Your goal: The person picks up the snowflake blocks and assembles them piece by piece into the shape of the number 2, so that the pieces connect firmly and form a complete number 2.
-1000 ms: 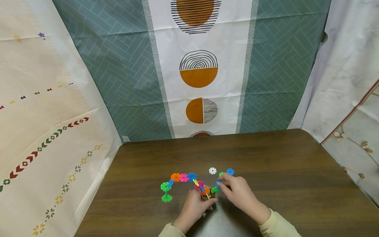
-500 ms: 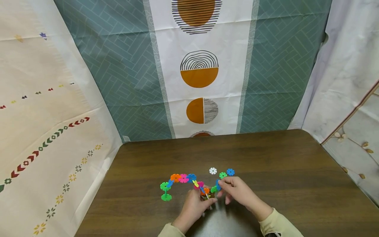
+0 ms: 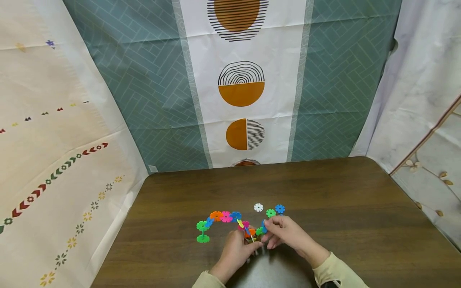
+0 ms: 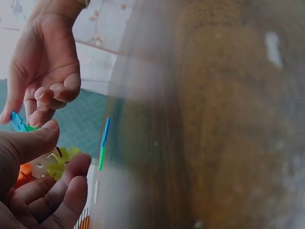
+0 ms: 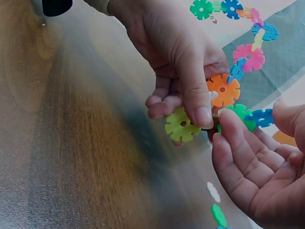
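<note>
A chain of notched plastic discs [image 3: 226, 217] arcs from two green discs [image 3: 203, 239] on the left toward my hands. My left hand [image 3: 234, 248] pinches it near its right part, thumb against the discs beside a yellow-green disc [image 5: 182, 124]. Close by in the right wrist view are an orange disc [image 5: 223, 90] and a green disc [image 5: 239, 116]. My right hand [image 3: 289, 237] pinches a blue disc [image 5: 261, 118], which adjoins that green one. A brown disc between the hands is mostly hidden by fingers.
Loose on the brown table [image 3: 173, 196], beyond my right hand, lie a white disc [image 3: 258, 207], a green disc [image 3: 271, 213] and a blue disc [image 3: 279, 209]. A sliver of blue shows just behind that hand. Fabric hangs behind the table.
My right hand has drawn slightly nearer my left, its fingertips lower on the blue disc, uncovering the loose green disc. The chain's left part has shifted slightly right; my left hand keeps its grip.
</note>
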### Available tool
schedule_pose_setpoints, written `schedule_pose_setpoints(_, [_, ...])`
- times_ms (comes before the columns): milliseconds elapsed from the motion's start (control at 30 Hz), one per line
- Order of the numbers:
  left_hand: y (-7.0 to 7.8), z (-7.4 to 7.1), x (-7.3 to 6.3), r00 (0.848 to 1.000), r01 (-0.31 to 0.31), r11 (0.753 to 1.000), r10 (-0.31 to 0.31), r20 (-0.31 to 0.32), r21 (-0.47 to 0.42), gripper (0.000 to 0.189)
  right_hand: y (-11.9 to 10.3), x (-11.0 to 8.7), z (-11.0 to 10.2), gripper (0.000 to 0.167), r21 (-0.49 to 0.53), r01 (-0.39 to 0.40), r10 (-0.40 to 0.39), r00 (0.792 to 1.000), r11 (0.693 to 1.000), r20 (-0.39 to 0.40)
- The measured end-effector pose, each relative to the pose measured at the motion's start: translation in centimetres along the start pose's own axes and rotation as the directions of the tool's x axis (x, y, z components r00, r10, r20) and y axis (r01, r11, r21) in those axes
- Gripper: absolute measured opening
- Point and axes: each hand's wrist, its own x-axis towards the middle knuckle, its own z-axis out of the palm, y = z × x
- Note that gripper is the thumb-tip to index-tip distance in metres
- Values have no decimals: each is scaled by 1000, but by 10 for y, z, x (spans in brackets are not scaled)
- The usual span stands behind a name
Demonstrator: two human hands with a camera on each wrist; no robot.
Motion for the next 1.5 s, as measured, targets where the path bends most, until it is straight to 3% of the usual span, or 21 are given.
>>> schedule_pose_setpoints(200, [-3, 1, 1, 1000, -14, 999, 14, 9, -34, 29, -1, 0, 4, 36, -22, -14, 13, 1000, 1000, -27])
schedule_pose_setpoints(733, [-6, 0, 3, 998, 47, 997, -45, 36, -58, 22, 7, 2, 4, 36, -131, -14, 6, 998, 991, -62])
schedule_pose_setpoints(1500, [-7, 2, 4, 998, 38, 999, -40, 47, 35, 28, 10, 1, 3, 38, -132, -15, 7, 998, 991, -61])
